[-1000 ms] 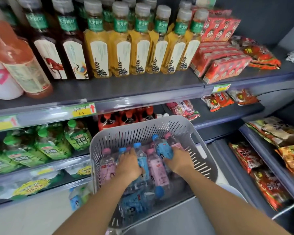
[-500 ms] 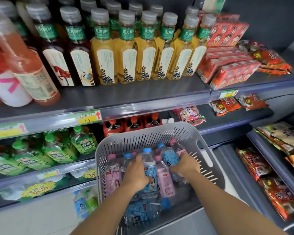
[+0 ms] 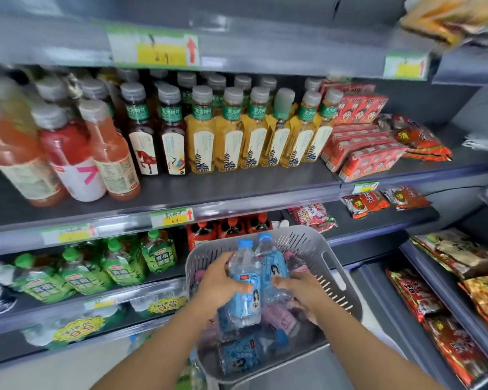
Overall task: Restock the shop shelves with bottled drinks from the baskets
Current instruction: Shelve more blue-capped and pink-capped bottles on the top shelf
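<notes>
Before grey shop shelves [image 3: 237, 187], the left grip [image 3: 220, 285] is wrapped round an upright blue-capped bottle [image 3: 244, 282], and the right grip [image 3: 302, 291] is wrapped round a second blue bottle [image 3: 273, 270] touching the first. Both bottles are held over the grey slotted basket [image 3: 333, 251], where more blue and pink bottles [image 3: 279, 316] lie. Red bottles [image 3: 231, 228] stand just behind the basket, green bottles [image 3: 119, 268] to its left, and yellow tea bottles [image 3: 228, 142] on the shelf above.
</notes>
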